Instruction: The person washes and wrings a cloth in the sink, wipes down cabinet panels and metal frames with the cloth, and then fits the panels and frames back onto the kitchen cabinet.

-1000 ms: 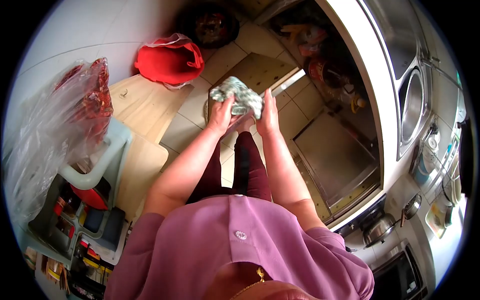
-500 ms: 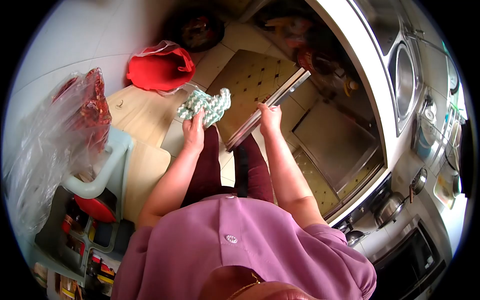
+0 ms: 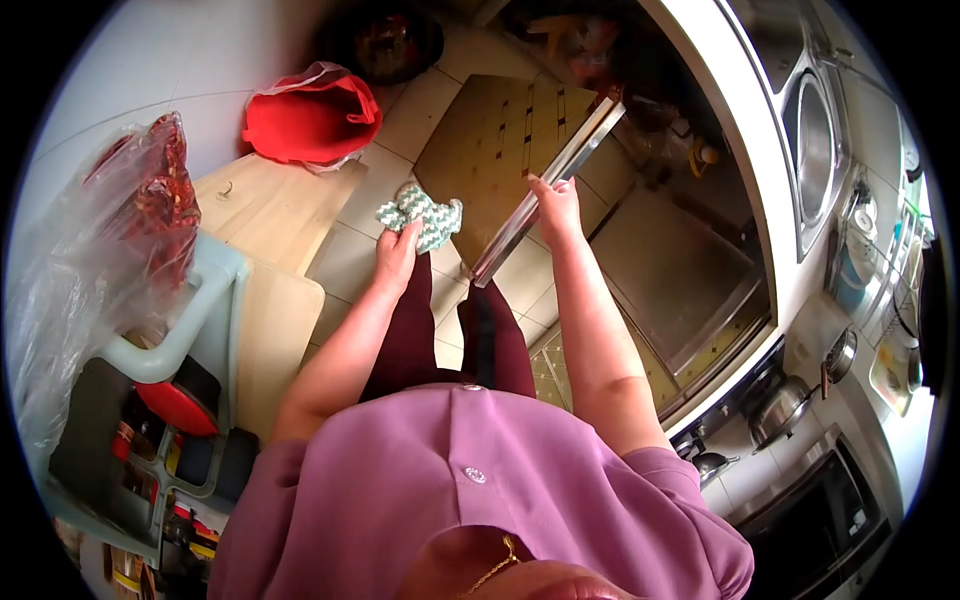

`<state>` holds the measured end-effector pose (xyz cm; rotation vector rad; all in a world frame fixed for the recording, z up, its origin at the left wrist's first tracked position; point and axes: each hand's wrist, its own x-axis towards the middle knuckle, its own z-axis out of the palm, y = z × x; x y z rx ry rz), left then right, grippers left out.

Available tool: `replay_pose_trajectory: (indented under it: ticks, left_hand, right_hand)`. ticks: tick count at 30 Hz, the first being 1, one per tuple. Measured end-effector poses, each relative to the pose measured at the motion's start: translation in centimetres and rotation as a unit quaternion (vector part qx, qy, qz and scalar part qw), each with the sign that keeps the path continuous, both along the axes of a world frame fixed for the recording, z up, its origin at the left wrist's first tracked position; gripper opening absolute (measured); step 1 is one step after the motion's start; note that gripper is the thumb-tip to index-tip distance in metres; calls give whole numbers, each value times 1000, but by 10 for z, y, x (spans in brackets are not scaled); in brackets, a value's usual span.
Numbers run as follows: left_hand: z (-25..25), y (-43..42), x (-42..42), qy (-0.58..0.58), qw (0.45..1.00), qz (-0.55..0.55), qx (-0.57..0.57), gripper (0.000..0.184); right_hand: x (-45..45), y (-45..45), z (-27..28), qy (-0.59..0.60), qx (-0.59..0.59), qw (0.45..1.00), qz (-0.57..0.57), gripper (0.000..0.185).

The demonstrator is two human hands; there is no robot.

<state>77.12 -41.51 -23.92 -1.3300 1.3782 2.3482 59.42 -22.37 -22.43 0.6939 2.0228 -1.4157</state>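
A bunched green-and-white patterned cloth (image 3: 428,216) is gripped by my left hand (image 3: 398,256), thumb on top, above the floor in front of my legs. My right hand (image 3: 558,208) has its fingers closed round the metal-trimmed edge of a cabinet door (image 3: 500,150), which stands swung out from the low cabinet. The door's broad face is brownish gold with small dark diamond marks. A gap of floor lies between the cloth and the door's edge.
On the left are a red bag (image 3: 312,118), a wooden board (image 3: 270,205), a plastic bag of dried red chillies (image 3: 165,205) and a grey-green rack (image 3: 205,300). A dark round pan (image 3: 385,42) lies beyond. At right are the sink (image 3: 815,150), a steel pot (image 3: 778,412) and the cabinet's dark inside.
My hands have parted. The left moved away from the door with the cloth, then slightly right again. My right hand has closed on the door's edge, and the door's face has turned more into view.
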Motion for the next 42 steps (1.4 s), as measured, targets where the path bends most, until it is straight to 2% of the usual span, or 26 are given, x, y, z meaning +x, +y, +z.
replay_pose_trajectory:
  ticks: [2,4,6,8,9,17,19,20,23,26,32,36,38,39,42]
  left_hand:
    - [-4,2,-3,0,1000,5,10,26]
    - [-5,4,-5,7,994,-102,-44,24]
    - [-7,11,-9,49,992,-107,-40,23]
    - [-17,14,-10,26,988,-149,-31,24]
    - [-16,23,-16,72,990,-100,-68,21]
    - [-16,26,-32,6,995,-95,23,29]
    - [-19,22,-36,1,995,-96,31,32]
    - [-18,22,-36,0,995,-94,31,32]
    - [-11,22,-42,-12,997,-68,33,32]
    - [-12,24,-43,5,998,-55,25,32]
    - [-3,21,-52,-14,991,-129,21,31]
    - [-11,23,-56,0,990,-141,-2,33]
    - [-8,19,-62,-44,975,-208,-56,37]
    - [-13,20,-61,-43,976,-207,-58,37]
    - [-21,30,-59,-36,984,-158,-70,40]
  right_hand:
    - [-3,-3,-4,-4,-23,1000,8,44]
    - [-5,-6,-11,-8,-21,1000,-2,36]
    - [-6,-11,-12,-16,-13,1000,1,36]
    - [-8,-18,-10,-24,-4,1000,5,35]
    - [-8,-22,-9,-33,4,999,4,38]
    - [-9,-51,-11,-17,18,999,-24,38]
    - [-7,-59,0,68,52,996,7,43]
    - [-6,-59,2,68,52,996,9,43]
    - [-3,-57,3,180,232,950,103,58]
    - [-4,-52,-3,172,235,950,115,60]
    - [-13,-70,19,138,191,965,112,58]
    - [-22,-64,-16,121,154,976,100,55]
    - [-25,-70,-18,113,170,970,136,52]
    - [-28,-80,-4,90,164,975,122,46]
    - [-32,-70,-16,74,163,975,131,39]
